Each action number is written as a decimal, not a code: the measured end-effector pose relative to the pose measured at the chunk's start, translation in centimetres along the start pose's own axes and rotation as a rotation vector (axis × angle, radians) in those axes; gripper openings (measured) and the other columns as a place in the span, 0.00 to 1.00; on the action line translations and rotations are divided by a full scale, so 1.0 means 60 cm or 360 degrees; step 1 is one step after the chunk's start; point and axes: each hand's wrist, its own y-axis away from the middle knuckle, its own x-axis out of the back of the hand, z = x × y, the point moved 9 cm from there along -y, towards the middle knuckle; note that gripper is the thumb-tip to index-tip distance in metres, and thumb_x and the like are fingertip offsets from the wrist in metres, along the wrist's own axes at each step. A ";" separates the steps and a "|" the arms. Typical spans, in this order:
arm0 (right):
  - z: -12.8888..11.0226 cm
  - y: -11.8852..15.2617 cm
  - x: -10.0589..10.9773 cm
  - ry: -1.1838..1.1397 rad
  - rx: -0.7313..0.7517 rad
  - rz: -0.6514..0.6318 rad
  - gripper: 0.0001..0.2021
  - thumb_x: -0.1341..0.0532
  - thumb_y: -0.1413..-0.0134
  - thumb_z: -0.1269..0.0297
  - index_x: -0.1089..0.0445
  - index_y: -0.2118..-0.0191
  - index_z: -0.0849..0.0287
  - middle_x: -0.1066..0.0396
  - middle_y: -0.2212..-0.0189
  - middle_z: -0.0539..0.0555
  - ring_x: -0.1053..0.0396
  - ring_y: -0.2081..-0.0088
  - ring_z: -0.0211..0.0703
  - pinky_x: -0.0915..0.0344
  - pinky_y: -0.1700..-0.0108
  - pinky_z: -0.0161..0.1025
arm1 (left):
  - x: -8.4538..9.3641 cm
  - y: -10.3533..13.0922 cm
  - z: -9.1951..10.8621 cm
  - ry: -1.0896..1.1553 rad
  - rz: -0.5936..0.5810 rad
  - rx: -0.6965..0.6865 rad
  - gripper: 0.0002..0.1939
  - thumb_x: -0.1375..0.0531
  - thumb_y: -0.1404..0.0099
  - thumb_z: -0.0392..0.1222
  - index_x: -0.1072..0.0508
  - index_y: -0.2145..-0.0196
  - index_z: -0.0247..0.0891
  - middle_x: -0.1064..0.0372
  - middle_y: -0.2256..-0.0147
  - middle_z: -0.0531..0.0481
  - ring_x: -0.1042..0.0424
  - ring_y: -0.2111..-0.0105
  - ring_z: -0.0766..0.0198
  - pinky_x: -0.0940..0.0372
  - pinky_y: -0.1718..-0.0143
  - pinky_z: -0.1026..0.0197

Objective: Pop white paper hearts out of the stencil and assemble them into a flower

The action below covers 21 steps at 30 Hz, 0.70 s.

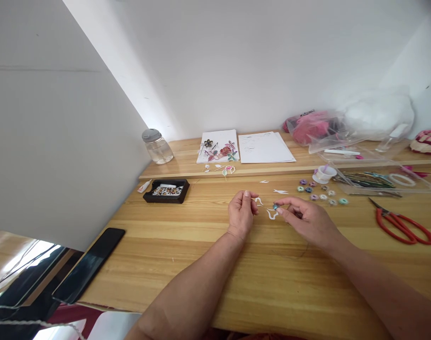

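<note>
My right hand pinches a small blue-green thread bobbin between thumb and fingertips, just above the table. To its left, my left hand is closed, thumb against forefinger; what it grips, perhaps a thread, is too fine to make out. A curved white paper cutout lies below the bobbin, and another white cutout shows beside my left fingertips. Farther back lie slim white pieces. Several coloured thread bobbins stand grouped beyond my right hand.
Red-handled scissors lie at right, near a clear plastic box of tools and a white spool. At left are a black bead tray, a phone and a jar. Paper sheets rest on the back ledge.
</note>
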 end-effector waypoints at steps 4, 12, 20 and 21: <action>0.003 0.002 -0.001 -0.0011 -0.0012 -0.0012 0.17 0.41 0.43 0.51 0.25 0.54 0.56 0.33 0.79 0.47 0.38 0.77 0.40 0.43 0.74 0.37 | 0.001 -0.001 -0.001 -0.0002 0.0002 -0.0005 0.23 0.44 0.34 0.60 0.28 0.63 0.35 0.40 0.80 0.56 0.40 0.81 0.71 0.45 0.77 0.67; -0.003 0.003 -0.003 -0.0018 0.0002 -0.0012 0.17 0.41 0.43 0.51 0.25 0.55 0.56 0.34 0.80 0.47 0.38 0.78 0.39 0.44 0.74 0.36 | -0.001 -0.002 0.002 0.0027 0.0014 -0.0020 0.18 0.41 0.34 0.55 0.31 0.59 0.35 0.40 0.81 0.58 0.41 0.81 0.71 0.45 0.78 0.67; -0.001 0.002 -0.004 -0.0043 0.0012 -0.0021 0.17 0.41 0.43 0.51 0.25 0.55 0.56 0.34 0.80 0.47 0.39 0.77 0.39 0.44 0.74 0.36 | -0.001 -0.002 0.003 0.0013 0.0009 -0.0019 0.19 0.41 0.35 0.55 0.31 0.59 0.34 0.40 0.81 0.58 0.41 0.81 0.71 0.45 0.77 0.67; -0.002 0.002 -0.004 -0.0044 0.0014 -0.0019 0.17 0.41 0.42 0.52 0.25 0.55 0.56 0.34 0.80 0.47 0.39 0.77 0.39 0.44 0.74 0.36 | -0.001 -0.002 0.003 0.0008 0.0008 -0.0024 0.19 0.41 0.35 0.55 0.31 0.59 0.34 0.40 0.81 0.58 0.41 0.81 0.71 0.45 0.77 0.67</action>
